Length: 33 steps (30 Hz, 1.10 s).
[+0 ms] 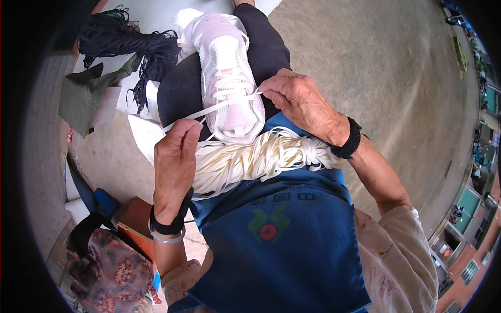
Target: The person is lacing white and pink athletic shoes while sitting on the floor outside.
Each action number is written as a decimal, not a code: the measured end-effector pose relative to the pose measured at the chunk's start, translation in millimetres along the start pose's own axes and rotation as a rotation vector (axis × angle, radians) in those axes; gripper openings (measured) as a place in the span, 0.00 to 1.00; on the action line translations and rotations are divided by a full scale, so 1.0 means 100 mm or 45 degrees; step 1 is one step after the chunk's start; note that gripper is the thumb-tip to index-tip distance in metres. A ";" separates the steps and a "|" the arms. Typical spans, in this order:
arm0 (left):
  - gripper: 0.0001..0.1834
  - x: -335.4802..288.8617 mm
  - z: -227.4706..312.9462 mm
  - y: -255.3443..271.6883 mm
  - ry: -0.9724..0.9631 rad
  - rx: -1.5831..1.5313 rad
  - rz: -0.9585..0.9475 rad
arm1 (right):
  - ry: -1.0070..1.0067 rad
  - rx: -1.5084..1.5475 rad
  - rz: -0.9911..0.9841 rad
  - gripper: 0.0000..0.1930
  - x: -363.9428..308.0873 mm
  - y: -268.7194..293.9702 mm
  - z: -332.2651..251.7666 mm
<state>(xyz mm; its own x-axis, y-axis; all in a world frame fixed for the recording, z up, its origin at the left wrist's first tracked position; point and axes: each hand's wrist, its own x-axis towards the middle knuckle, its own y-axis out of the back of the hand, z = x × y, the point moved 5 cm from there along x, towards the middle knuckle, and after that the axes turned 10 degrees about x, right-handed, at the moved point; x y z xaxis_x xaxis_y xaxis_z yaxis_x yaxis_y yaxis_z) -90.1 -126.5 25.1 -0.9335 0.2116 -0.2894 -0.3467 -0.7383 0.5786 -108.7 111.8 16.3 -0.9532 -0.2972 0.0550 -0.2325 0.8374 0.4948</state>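
A pale pink and white sneaker (pixel 225 62) rests across my lap, its toe pointing away from me and its collar near my apron. White lacing crosses the lower part of its tongue. My right hand (pixel 308 104) pinches a white shoelace (pixel 255 94) at the shoe's right edge, thumb against forefinger. On the left, my left hand (pixel 177 151) has its thumb and forefinger closed on a lace end beside the shoe's collar. A flat stretch of lace runs from the tongue toward that hand. Below the shoe, a thick bundle of cream-white laces (pixel 261 159) lies over my apron.
A heap of black laces (pixel 125 44) lies on a white surface at the upper left, near a grey-green cloth piece (pixel 94 96). At the lower left is a dark flower-patterned cloth (pixel 112 266). Concrete floor (pixel 376 68) stretches to the right.
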 end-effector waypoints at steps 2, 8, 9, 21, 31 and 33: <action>0.06 0.05 0.03 0.01 -0.048 0.196 0.058 | 0.144 -0.070 0.011 0.04 -0.02 0.00 -0.03; 0.05 0.18 0.20 -0.02 -0.240 0.501 0.128 | 0.011 -0.131 -0.058 0.05 -0.04 -0.07 0.00; 0.05 0.20 0.22 -0.02 -0.299 0.544 0.146 | 0.016 -0.125 -0.059 0.05 -0.03 -0.07 -0.01; 0.07 0.36 0.26 -0.02 -0.480 0.671 0.059 | 0.090 -0.493 -0.199 0.05 0.13 -0.17 -0.21; 0.06 0.50 0.14 -0.03 -0.340 0.394 -0.121 | -0.450 0.206 -0.083 0.06 0.04 -0.06 0.03; 0.03 0.45 0.22 -0.06 -0.467 0.560 -0.007 | -0.125 -0.012 -0.012 0.05 0.06 -0.07 -0.12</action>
<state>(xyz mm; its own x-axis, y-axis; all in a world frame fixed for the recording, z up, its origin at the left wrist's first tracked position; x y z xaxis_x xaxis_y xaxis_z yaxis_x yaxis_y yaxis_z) -132.0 -98.5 25.8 -0.8748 0.4813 -0.0554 -0.2840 -0.4169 0.8635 -110.8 98.5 23.2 -0.9654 -0.2583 -0.0344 -0.2401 0.8303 0.5029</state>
